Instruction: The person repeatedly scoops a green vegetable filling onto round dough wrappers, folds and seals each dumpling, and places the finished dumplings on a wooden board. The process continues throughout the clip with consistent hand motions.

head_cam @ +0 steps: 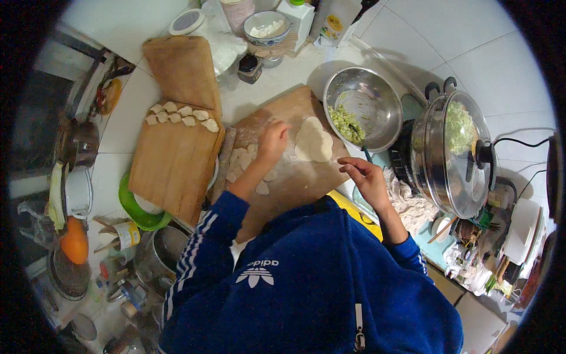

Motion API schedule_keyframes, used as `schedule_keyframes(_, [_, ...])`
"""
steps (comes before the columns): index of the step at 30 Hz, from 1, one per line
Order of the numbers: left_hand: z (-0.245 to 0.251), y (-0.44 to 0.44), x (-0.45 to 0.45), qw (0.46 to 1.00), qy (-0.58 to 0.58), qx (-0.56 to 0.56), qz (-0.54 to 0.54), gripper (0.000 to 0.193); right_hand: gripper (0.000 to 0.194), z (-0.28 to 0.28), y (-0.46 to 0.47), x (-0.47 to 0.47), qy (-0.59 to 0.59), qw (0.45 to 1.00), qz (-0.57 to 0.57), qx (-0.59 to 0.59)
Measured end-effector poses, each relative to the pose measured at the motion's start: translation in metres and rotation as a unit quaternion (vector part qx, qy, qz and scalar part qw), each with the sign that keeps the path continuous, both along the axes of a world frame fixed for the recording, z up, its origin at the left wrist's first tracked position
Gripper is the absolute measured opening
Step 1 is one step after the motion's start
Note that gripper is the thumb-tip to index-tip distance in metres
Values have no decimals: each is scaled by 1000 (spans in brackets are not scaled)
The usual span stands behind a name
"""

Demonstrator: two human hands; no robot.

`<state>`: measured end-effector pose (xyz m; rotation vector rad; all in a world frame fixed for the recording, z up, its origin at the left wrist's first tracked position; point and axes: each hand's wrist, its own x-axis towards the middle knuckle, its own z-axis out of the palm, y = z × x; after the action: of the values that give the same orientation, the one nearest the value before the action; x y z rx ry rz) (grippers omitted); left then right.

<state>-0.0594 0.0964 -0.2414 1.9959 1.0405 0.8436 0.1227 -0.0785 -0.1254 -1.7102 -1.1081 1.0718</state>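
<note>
My left hand (273,140) is curled above the floured wooden board (285,194), between small dough pieces and a stack of round dough wrappers (315,140). Whether it holds anything is hidden by its fingers. To the right of the wrappers is my right hand (366,180), thumb and fingertips slightly apart, with nothing visible between them. The small dough pieces (241,159) lie near my left wrist, beside a rolling pin (226,146). Just beyond my right hand, a steel bowl (389,104) holds chopped green filling (346,124) and a utensil with a teal handle (366,154).
On the left, a wooden board (172,166) carries two rows of filled dumplings (181,116). A lidded steel steamer pot (435,155) stands at right. At the back are a bowl of flour (267,30) and a dark-lidded jar (250,68). A crumpled cloth (409,197) lies right.
</note>
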Motion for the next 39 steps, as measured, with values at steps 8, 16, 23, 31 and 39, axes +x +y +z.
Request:
schedule_keyframes(8, [-69, 19, 85, 998, 42, 39, -22, 22, 19, -3, -20, 14, -13, 999, -24, -20])
schedule_keyframes(16, [-78, 32, 97, 967, 217, -89, -94, 14, 20, -12, -32, 27, -5, 998, -65, -11])
schedule_keyframes(23, [-74, 24, 83, 976, 201, -38, -78, 12, 20, -19, -33, 34, -32, 997, -69, -8])
schedule_keyframes(31, [-100, 29, 84, 980, 185, 11, -74, 12, 20, -24, -36, 39, -53, 996, -66, 10])
schedule_keyframes(39, [-58, 28, 52, 976, 92, -129, -148, 7, 20, -27, -42, 45, -40, 995, -87, 6])
